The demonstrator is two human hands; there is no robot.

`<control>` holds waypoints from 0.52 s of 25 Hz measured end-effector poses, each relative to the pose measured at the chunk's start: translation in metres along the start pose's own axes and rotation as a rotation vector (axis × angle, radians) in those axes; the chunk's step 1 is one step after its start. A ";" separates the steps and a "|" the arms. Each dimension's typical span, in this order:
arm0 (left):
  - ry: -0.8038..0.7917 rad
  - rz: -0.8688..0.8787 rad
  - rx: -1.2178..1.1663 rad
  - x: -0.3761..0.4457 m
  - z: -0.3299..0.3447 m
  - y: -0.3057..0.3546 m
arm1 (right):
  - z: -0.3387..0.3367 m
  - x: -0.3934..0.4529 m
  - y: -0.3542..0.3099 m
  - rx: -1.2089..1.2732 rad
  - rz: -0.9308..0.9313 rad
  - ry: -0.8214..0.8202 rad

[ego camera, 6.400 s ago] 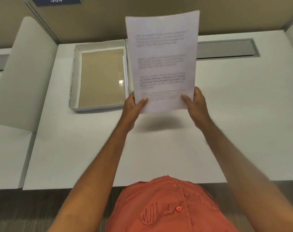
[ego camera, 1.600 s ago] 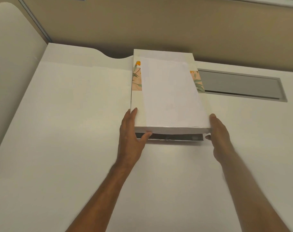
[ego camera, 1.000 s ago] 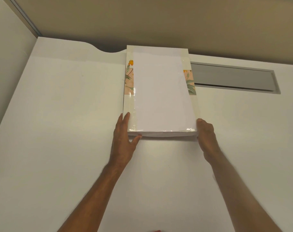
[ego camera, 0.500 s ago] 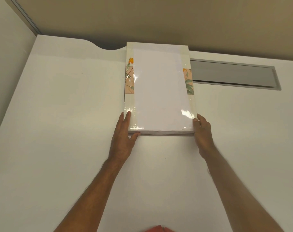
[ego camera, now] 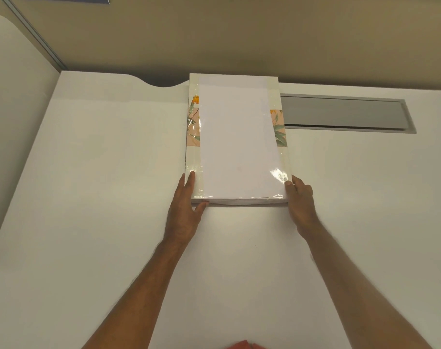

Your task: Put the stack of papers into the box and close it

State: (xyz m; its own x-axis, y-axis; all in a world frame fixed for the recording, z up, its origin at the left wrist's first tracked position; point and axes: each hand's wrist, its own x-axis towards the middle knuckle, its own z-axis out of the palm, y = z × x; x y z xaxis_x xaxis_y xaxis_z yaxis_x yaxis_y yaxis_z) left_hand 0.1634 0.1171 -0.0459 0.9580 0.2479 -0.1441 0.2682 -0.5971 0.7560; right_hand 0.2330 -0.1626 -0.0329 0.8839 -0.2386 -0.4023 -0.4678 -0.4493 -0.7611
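The flat white box (ego camera: pixel 239 142) lies shut on the white desk (ego camera: pixel 101 197), its long side pointing away from me. Its lid has a plain white centre under glossy tape and flower prints along both side edges. The stack of papers is not visible; the lid covers the inside. My left hand (ego camera: pixel 186 210) lies along the box's near left corner, fingers straight against the side and thumb on the front edge. My right hand (ego camera: pixel 300 200) curls around the near right corner, fingertips on the lid's edge.
A grey cable slot (ego camera: pixel 345 114) is set into the desk just right of the box. A white divider panel (ego camera: pixel 15 96) stands at the left, and a tan wall panel (ego camera: pixel 239 34) rises behind the desk. A scrap of my orange shirt (ego camera: pixel 242 345) shows at the bottom.
The papers I held up earlier are out of sight. The lid, raised at its near edge before, has come down flat on the box. Both hands stay at the near corners.
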 end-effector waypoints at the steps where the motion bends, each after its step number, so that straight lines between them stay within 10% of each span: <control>1: -0.003 0.006 -0.006 0.000 0.000 -0.001 | -0.001 0.000 -0.001 0.003 -0.013 -0.002; 13: 0.034 0.152 0.267 -0.012 -0.018 0.024 | -0.010 -0.024 -0.001 -0.326 -0.269 0.156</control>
State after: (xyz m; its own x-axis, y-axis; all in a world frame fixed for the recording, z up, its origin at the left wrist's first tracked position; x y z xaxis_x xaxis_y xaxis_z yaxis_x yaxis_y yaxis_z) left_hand 0.1564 0.1138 -0.0148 0.9865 0.1630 -0.0177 0.1437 -0.8074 0.5722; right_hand 0.2124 -0.1645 -0.0173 0.9750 -0.1917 -0.1120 -0.2194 -0.7550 -0.6180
